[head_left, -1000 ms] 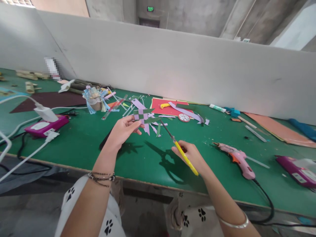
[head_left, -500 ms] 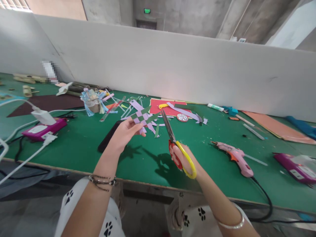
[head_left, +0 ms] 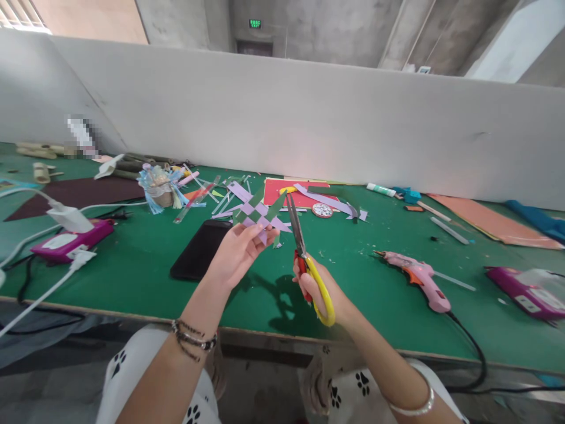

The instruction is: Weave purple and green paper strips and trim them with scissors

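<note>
My left hand (head_left: 236,252) pinches a small woven piece of purple and green paper strips (head_left: 257,213) and holds it up above the green table (head_left: 145,277). My right hand (head_left: 318,290) grips yellow-and-red scissors (head_left: 304,259), fingers through the handles. The blades point up and away, closed or nearly so, just right of the woven piece's green strip end.
A black phone (head_left: 200,249) lies under my left hand. Paper strips, a red sheet (head_left: 282,191) and a ribbon bundle (head_left: 159,185) lie behind. A pink glue gun (head_left: 417,279) lies at right, purple devices (head_left: 73,238) with white cables at left, another at far right (head_left: 527,288).
Both hands rose and drew closer. The woven piece turned to a diagonal. The scissors swung from lying low and flat to upright beside it.
</note>
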`<state>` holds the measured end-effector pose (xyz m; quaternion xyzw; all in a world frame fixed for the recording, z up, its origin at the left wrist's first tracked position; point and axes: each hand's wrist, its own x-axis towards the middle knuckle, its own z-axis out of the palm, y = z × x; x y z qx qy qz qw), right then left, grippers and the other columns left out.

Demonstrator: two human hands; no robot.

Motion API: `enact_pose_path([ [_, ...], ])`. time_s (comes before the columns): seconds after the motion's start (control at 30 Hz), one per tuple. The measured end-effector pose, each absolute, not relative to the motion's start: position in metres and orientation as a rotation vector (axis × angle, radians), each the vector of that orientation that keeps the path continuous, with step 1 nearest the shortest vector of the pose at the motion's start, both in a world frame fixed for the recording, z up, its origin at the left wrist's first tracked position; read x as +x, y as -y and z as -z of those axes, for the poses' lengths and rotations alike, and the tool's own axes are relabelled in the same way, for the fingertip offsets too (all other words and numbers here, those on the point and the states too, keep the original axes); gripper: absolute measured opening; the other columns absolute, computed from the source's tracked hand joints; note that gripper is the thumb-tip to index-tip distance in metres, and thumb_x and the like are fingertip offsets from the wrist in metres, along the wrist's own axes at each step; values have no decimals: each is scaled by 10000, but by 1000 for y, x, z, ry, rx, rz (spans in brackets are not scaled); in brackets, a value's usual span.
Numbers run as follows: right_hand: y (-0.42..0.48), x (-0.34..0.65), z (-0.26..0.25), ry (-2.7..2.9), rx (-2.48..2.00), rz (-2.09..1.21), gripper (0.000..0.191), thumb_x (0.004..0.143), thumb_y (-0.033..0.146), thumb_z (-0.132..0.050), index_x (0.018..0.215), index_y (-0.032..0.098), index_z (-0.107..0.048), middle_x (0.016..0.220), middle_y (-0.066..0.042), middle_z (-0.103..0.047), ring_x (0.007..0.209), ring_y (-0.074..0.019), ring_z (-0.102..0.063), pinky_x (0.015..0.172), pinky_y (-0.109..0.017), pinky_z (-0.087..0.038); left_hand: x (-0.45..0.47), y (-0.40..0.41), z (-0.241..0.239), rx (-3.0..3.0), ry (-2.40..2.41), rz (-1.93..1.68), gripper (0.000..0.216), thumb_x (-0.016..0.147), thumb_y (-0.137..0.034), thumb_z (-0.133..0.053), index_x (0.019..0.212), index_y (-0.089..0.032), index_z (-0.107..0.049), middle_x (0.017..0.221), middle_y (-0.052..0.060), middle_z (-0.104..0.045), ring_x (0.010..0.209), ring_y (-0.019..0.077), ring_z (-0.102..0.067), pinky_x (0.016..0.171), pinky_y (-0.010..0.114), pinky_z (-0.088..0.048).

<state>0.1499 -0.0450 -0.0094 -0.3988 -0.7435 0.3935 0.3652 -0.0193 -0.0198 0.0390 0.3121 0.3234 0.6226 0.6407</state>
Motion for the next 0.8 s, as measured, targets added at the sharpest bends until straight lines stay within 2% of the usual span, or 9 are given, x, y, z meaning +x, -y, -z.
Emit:
enact_pose_path([
  [0.2,47,149,12,1928,-996,-955,469,781,668,-351,782,200,-375,648,41,-367,517,-99,-340,590,-298,-407,-9,26,-38,645,-590,-1414,144,559,-145,-706,487,-138,-581,527,-27,-613,586,100,-630,625,201,-521],
  [0.5,50,149,4,1936,-974,-933,441,781,640,-361,784,199,-372,674,19,-396,538,-110,-369,499,-252,-363,-10,25,-37,615,-518,-1455,183,536,-156,-736,461,-130,-571,516,-29,-610,592,105,-638,636,206,-523],
  [0.67,53,147,0,1966,-964,-899,377,784,577,-400,768,202,-357,665,15,-403,553,-120,-384,493,-252,-351,-7,24,-33,676,-537,-1415,145,544,-165,-748,532,-140,-605,536,-30,-628,608,114,-642,683,236,-526],
  [0.8,52,147,-2,1914,-953,-855,405,782,607,-381,754,204,-350,672,10,-406,552,-120,-381,483,-250,-350,-5,25,-31,714,-569,-1417,147,520,-170,-756,590,-154,-628,563,-32,-638,565,109,-623,634,239,-514],
])
